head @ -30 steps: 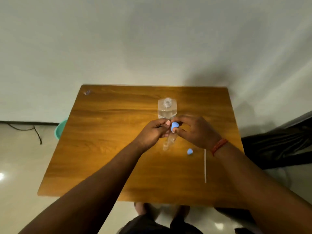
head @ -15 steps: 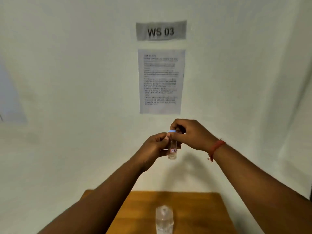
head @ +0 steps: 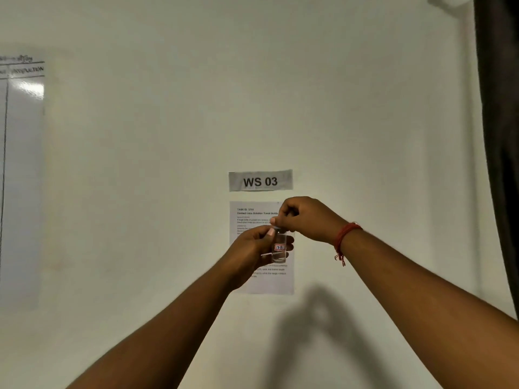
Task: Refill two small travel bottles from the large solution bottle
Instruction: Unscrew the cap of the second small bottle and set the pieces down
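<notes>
Bottle [head: 279, 246] raised since a second ago, now before the wall notice [head: 264, 279]; my left hand [head: 252, 249] grips it, right hand [head: 303, 217] pinches its top — capping likely.

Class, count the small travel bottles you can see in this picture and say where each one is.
1. The small travel bottle is held up before the wall, left hand round its body, right hand at its top. The table is out of view, so another may be unseen.
</notes>
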